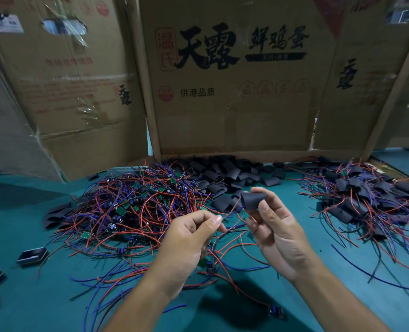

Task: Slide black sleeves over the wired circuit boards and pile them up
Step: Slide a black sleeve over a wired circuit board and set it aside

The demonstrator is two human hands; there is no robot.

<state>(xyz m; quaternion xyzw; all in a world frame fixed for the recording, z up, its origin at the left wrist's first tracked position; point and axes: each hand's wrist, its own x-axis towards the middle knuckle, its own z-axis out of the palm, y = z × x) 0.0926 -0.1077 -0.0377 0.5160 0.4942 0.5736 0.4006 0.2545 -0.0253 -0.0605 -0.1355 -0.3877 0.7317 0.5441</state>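
My right hand [277, 233] pinches a black sleeve [252, 200] between thumb and fingers, held above the table. My left hand [189, 238] pinches red and blue wires [232, 213] whose ends run into the sleeve's open mouth. A small green circuit board [204, 262] hangs on the wires below my left hand. A tangle of wired circuit boards [136, 207] lies at the left. Loose black sleeves [225, 178] are heaped at the back. A pile of sleeved boards [371, 197] lies at the right.
The work lies on a teal table [318, 307]. Cardboard box panels [232, 92] stand upright behind the piles. Two small dark trays [32, 255] sit near the left edge. Stray wires [366, 269] trail across the table at the front.
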